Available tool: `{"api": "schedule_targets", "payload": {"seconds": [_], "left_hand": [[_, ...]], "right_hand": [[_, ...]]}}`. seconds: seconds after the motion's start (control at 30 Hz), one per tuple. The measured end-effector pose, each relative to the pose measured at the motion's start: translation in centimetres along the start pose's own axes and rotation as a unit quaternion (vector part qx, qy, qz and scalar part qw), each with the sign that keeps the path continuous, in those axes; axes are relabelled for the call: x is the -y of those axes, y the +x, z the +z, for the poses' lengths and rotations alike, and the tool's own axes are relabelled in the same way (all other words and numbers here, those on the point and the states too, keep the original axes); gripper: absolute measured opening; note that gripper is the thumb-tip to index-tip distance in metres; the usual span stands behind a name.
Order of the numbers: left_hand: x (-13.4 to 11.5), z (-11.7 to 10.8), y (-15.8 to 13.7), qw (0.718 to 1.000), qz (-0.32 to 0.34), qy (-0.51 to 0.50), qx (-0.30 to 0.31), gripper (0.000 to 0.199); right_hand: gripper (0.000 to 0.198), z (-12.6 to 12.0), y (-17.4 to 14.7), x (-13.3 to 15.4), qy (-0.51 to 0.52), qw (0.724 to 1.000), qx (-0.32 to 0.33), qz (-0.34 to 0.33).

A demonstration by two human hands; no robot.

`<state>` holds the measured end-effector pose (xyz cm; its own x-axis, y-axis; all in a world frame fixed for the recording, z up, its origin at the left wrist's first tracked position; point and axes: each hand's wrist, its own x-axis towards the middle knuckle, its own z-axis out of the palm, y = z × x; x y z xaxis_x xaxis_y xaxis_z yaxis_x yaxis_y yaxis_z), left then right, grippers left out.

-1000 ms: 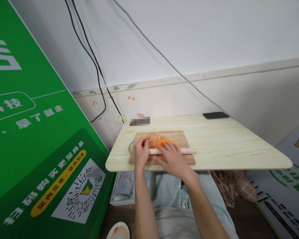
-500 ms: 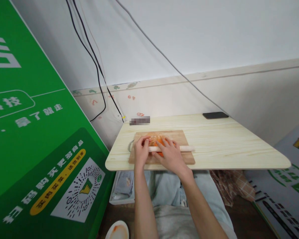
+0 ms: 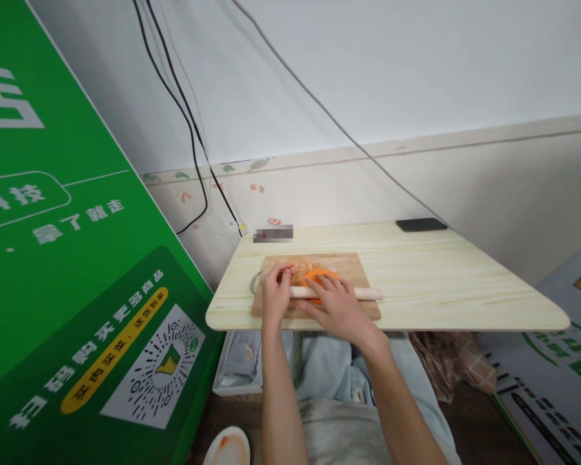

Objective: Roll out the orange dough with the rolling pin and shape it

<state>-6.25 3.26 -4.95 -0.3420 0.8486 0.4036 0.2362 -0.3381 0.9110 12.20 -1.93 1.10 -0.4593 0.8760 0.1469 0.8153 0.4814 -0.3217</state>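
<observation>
A wooden rolling pin [image 3: 368, 294] lies crosswise over a flat orange piece of dough [image 3: 314, 276] on a wooden cutting board [image 3: 351, 261]. Curled round the pin's left end is my left hand [image 3: 275, 294], thumb and fingers drawn together; that end is hidden beneath it. My right hand [image 3: 336, 303] rests on top of the pin with its fingers spread, the fingertips over the dough. It covers much of the dough's right side. Whitish powder or marks show on the board beyond the dough.
The board sits at the front edge of a pale wooden table [image 3: 445, 278]. A black phone [image 3: 421, 225] lies at the back right, and a blurred dark item [image 3: 273, 234] at the back left. Below are a white box [image 3: 237, 389] and a stained plate [image 3: 230, 449]. A green banner [image 3: 77, 290] stands left.
The orange dough now shows further right and looks rounder, with more bare board near my left fingers. My right hand and the pin have shifted slightly right and towards me.
</observation>
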Motion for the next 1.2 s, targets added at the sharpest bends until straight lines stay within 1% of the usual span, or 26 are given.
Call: {"api": "schedule_targets", "payload": {"seconds": [0.1,0.3,0.47,0.73,1.03,1.2], "left_hand": [[0.0,0.0,0.0,1.000,-0.001,-0.001,0.000,0.022],[0.3,0.0,0.0,1.000,0.000,0.004,0.001,0.023],[0.5,-0.1,0.0,1.000,-0.005,0.001,0.002,0.023],[0.1,0.0,-0.1,1.000,0.002,-0.005,0.003,0.023],[0.0,0.0,-0.1,1.000,-0.003,-0.003,0.002,0.022],[0.1,0.0,-0.1,1.000,-0.002,-0.006,0.003,0.024]], "right_hand": [[0.058,0.4,0.4,0.2,-0.019,1.000,-0.008,0.007],[0.058,1.1,1.3,0.3,-0.048,0.997,-0.047,0.024],[0.055,1.0,1.3,0.4,-0.042,0.998,-0.048,0.017],[0.056,0.4,0.3,0.1,-0.012,1.000,-0.018,-0.002],[0.048,0.8,1.1,-0.1,-0.017,0.999,-0.048,-0.011],[0.046,0.6,1.2,0.2,-0.015,0.999,-0.052,-0.008]]}}
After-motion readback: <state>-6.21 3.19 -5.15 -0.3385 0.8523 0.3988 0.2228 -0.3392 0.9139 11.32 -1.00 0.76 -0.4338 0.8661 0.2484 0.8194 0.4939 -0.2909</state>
